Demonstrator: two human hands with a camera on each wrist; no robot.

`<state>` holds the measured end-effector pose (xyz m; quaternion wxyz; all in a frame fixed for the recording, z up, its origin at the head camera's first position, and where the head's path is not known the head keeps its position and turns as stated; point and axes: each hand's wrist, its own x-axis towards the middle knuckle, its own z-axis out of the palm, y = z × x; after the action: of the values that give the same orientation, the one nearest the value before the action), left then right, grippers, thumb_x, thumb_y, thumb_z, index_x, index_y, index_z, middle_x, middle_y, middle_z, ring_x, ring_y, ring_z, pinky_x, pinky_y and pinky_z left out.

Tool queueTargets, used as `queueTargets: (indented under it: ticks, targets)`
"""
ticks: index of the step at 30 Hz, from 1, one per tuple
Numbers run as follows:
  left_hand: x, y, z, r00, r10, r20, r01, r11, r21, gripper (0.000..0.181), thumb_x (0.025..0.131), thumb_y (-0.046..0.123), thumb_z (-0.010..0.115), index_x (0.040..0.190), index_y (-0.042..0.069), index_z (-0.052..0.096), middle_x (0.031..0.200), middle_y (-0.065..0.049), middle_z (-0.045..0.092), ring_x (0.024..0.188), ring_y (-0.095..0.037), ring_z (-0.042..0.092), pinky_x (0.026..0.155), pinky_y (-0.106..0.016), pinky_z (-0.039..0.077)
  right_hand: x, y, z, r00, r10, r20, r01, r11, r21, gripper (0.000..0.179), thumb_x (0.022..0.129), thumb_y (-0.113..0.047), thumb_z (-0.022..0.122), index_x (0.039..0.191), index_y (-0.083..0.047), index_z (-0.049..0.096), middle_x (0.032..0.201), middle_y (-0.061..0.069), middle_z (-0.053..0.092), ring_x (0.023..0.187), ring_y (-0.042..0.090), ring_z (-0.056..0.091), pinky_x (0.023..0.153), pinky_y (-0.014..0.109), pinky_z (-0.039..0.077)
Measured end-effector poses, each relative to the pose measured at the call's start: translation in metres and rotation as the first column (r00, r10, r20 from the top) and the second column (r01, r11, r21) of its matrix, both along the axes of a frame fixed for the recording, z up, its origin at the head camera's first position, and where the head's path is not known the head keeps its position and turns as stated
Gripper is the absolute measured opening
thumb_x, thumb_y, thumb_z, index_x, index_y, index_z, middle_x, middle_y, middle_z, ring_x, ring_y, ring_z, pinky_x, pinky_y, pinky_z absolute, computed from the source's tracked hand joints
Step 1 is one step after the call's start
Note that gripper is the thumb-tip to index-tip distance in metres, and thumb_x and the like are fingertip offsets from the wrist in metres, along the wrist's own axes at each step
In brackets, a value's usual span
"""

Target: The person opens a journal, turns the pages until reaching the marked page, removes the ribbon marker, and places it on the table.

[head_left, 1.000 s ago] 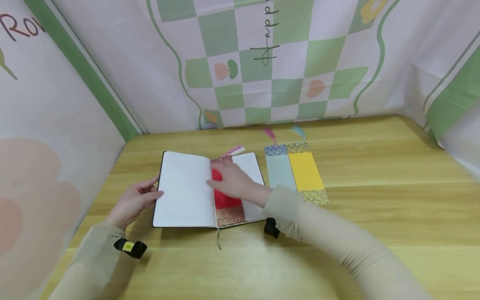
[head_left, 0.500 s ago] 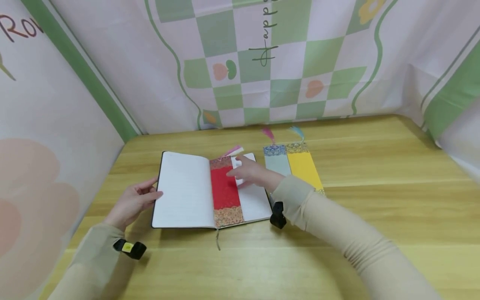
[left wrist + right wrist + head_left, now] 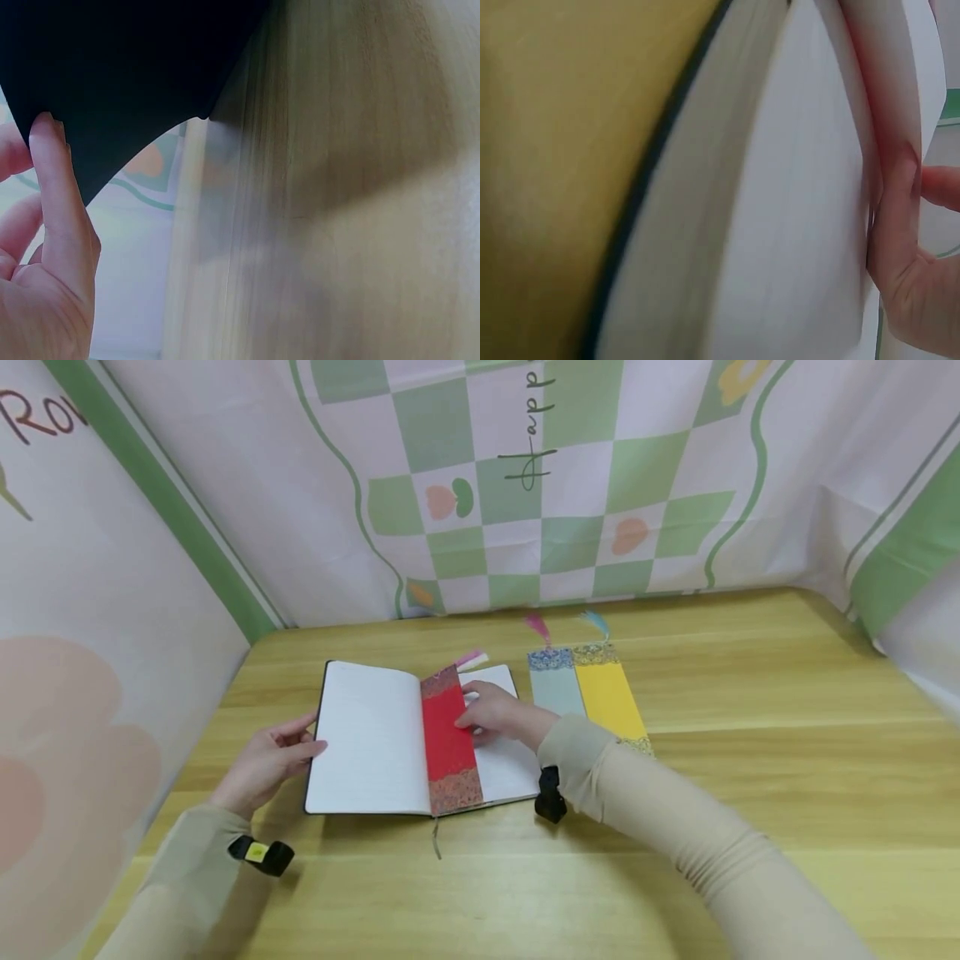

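Note:
A notebook (image 3: 367, 735) lies spread at blank white pages in the head view, its left side raised off the table. My left hand (image 3: 262, 764) pinches the left edge, thumb on the page; the left wrist view has its fingers against the black cover (image 3: 112, 82). Along the fold, on the right page, is a red bookmark (image 3: 448, 739) with patterned ends and a pink and white tassel (image 3: 471, 660). My right hand (image 3: 495, 710) pinches this bookmark by its right edge. Its pale underside (image 3: 885, 67) shows in the right wrist view, tilted up from the page.
To the right of the notebook, a pale grey-blue bookmark (image 3: 557, 695) and a yellow bookmark (image 3: 609, 697) lie side by side, tassels at the back. A thin ribbon (image 3: 436, 839) hangs from the notebook's spine. Patterned cloth (image 3: 502, 552) walls the wooden table (image 3: 750, 693).
My right hand first drew right off the red bookmark, then took its right edge and lifted it into a tilt. My left hand keeps its hold on the notebook.

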<state>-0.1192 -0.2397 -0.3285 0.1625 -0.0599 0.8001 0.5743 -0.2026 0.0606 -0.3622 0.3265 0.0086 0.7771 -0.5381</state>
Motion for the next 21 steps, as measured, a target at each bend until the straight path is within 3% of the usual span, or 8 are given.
queueTargets:
  ticks: [6,11,17,21]
  targets:
    - [0.000,0.000,-0.002,1.000,0.007,0.009,-0.007,1.000,-0.004,0.065,0.093,0.011,0.059,0.148,0.005,0.024,0.089,0.007,0.048,0.068,-0.002,0.041,0.062,-0.016,0.043,-0.009,0.019,0.007,0.999,0.017,-0.046,-0.019,0.999,-0.047,0.062,0.091,-0.002,0.058,0.146,-0.007,0.029,0.126,0.020,0.054,0.091,0.021,0.063,0.074,0.031,0.055]
    - [0.000,-0.002,-0.005,1.000,0.004,0.013,-0.004,1.000,-0.002,0.065,0.094,0.012,0.059,0.148,0.005,0.024,0.090,0.007,0.047,0.069,-0.002,0.042,0.063,-0.017,0.043,-0.022,0.058,0.024,0.995,0.010,-0.097,-0.020,0.994,-0.104,0.063,0.094,-0.001,0.052,0.149,-0.005,0.022,0.132,0.023,0.045,0.101,0.024,0.058,0.092,0.039,0.051]
    - [-0.001,-0.003,-0.006,1.000,-0.001,0.015,0.001,1.000,0.013,0.065,0.094,0.011,0.058,0.149,0.006,0.023,0.088,0.008,0.048,0.063,-0.002,0.039,0.060,-0.016,0.040,-0.031,0.124,0.039,0.980,-0.027,-0.197,0.011,0.996,-0.083,0.062,0.096,-0.001,0.049,0.148,0.003,0.017,0.126,0.021,0.044,0.088,0.008,0.055,0.088,0.035,0.053]
    - [-0.002,-0.003,-0.006,1.000,-0.008,0.011,0.008,1.000,0.020,0.066,0.094,0.012,0.058,0.149,0.006,0.023,0.089,0.008,0.047,0.065,-0.002,0.040,0.060,-0.016,0.040,-0.039,0.172,0.046,0.966,-0.093,-0.241,0.083,0.995,-0.051,0.063,0.096,-0.004,0.050,0.148,0.005,0.015,0.123,0.018,0.045,0.080,0.000,0.056,0.080,0.027,0.055]
